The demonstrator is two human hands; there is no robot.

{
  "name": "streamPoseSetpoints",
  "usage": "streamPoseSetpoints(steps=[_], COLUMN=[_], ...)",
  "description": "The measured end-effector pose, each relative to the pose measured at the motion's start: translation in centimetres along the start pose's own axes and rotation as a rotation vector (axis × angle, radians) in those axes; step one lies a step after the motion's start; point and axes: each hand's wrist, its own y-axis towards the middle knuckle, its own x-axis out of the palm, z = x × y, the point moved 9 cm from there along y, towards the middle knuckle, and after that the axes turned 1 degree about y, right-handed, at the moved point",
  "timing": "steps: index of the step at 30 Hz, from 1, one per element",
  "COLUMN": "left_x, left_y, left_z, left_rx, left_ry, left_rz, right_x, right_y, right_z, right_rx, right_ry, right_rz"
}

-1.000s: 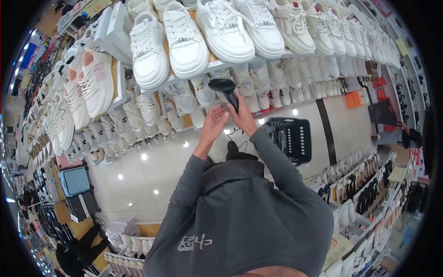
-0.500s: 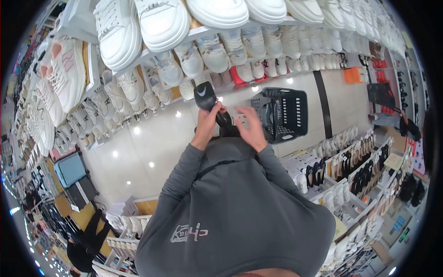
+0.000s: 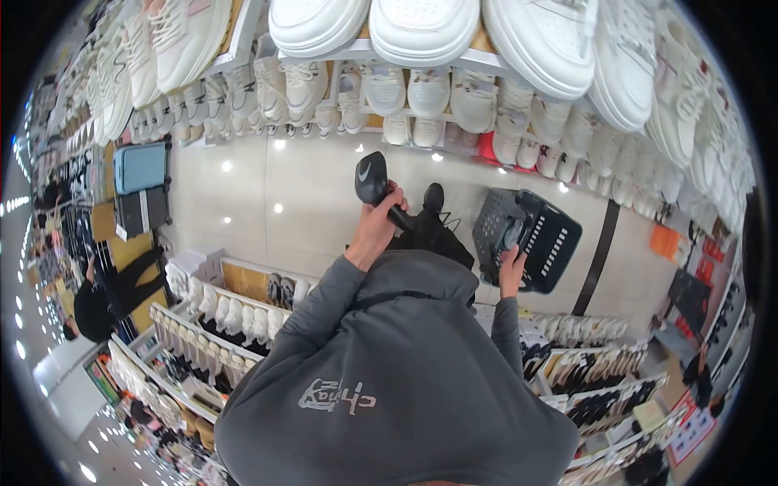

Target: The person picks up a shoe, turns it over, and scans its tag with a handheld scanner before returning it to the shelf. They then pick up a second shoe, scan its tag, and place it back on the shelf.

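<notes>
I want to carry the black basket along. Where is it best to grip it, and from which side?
Probably the near rim of the black basket, coming from above on the person's side: its mouth opens upward, and the right hand is at that edge.

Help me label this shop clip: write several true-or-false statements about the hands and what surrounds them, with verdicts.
1. The left hand grips a black handheld scanner. True.
2. The right hand rests on a suitcase. False: it is at the near edge of the black basket.
3. White sneakers fill the shelves ahead of the person. True.
4. The basket stands on a shelf among the shoes. False: it sits on the tiled floor.
5. Both hands share the scanner. False: only the left hand's fingers wrap its handle; the right hand is apart from it.
</notes>
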Motion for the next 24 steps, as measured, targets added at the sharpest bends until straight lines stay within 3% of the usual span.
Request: streamPoseSetpoints(steps=[2, 6, 17, 24], left_x=[-0.2, -0.1, -2.5, -5.8], left_y=[-0.8, -2.4, -4.3, -7.2], left_z=[-0.2, -0.2, 2.7, 8.3], left_rx=[-0.004, 0.008, 0.072, 0.155], left_ry=[-0.013, -0.030, -0.064, -0.061], left_rz=[0.041, 0.114, 0.071, -0.022], right_x=[0.6, 0.9, 2.1, 5.9], right_y=[1.0, 1.4, 0.1, -1.4], right_z=[2.0, 1.0, -0.1, 1.6], right_rx=[0.139, 0.191, 0.125, 0.035], right_ry=[0.111, 0.139, 0.005, -0.032], right_rz=[-0.081, -0.148, -0.088, -0.112])
